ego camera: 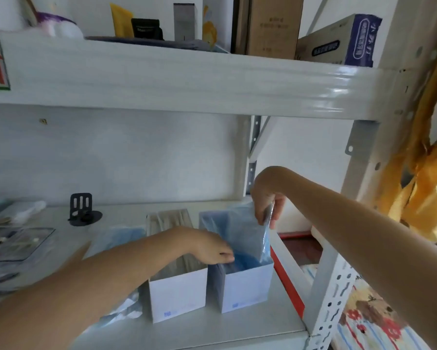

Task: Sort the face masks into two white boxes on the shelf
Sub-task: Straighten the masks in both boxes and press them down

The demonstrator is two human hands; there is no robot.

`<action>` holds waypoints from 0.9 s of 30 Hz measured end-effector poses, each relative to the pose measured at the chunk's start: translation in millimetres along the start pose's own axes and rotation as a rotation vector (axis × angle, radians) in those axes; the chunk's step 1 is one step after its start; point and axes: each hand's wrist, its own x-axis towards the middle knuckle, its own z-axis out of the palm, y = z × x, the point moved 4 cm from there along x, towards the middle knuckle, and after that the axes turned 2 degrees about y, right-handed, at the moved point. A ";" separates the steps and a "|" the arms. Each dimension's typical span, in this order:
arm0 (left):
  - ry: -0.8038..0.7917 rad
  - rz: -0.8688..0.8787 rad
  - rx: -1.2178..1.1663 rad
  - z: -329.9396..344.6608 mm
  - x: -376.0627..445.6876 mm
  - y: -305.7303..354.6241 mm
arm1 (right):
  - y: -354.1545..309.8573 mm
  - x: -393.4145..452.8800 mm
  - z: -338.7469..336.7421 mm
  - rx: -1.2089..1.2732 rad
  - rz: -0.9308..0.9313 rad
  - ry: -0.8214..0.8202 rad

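Two white boxes stand side by side on the shelf. The left white box (177, 294) holds grey-beige masks (170, 219). The right white box (247, 286) holds blue masks in clear wrappers. My right hand (266, 202) pinches the top edge of a wrapped blue mask (240, 231) that stands upright in the right box. My left hand (209, 246) reaches across the left box, with its fingertips inside the right box against the blue masks. More wrapped blue masks (121, 238) lie on the shelf left of the boxes, partly hidden by my left forearm.
A black metal bookend (82, 209) stands at the back of the shelf. Loose clear packets (13, 243) lie at the left. The upper shelf beam (187, 84) hangs overhead. The shelf post (331, 294) rises at the right, with yellow fabric (424, 188) behind it.
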 end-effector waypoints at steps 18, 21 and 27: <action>0.036 -0.086 0.080 -6.7 6.3 37.5 | -20.5 -4.8 -19.1 -0.453 0.132 -0.064; 0.034 -0.119 0.057 -5.0 4.8 44.7 | -24.6 4.9 -6.1 -0.376 0.093 -0.073; -0.030 -0.215 -0.228 9.7 3.2 31.5 | -28.9 15.5 1.1 0.074 -0.166 0.129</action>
